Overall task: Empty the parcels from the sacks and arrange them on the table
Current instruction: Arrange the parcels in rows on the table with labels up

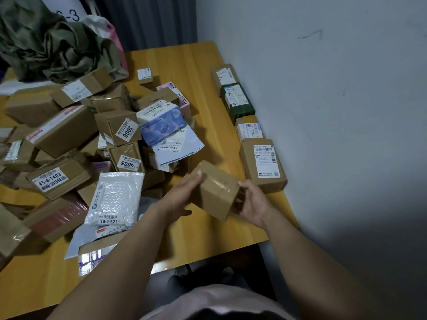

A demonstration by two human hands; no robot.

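Note:
A small brown cardboard box (217, 190) sealed with clear tape hangs just above the wooden table (208, 236), held between both hands. My left hand (182, 195) presses its left side with fingers extended. My right hand (251, 204) grips its right end with curled fingers. Along the table's right edge by the wall stands a row of parcels: a brown box (223, 76), a dark green box (238, 102), a small labelled box (249, 131) and a larger brown box (263, 165). A heap of several parcels (80, 139) covers the left of the table. A crumpled green sack (53, 42) lies at the back left.
A white bubble mailer (115, 199) and a grey poly mailer (175, 146) lie at the heap's near side. The wall (335, 88) runs close along the table's right edge. A bare strip of tabletop lies between the heap and the row.

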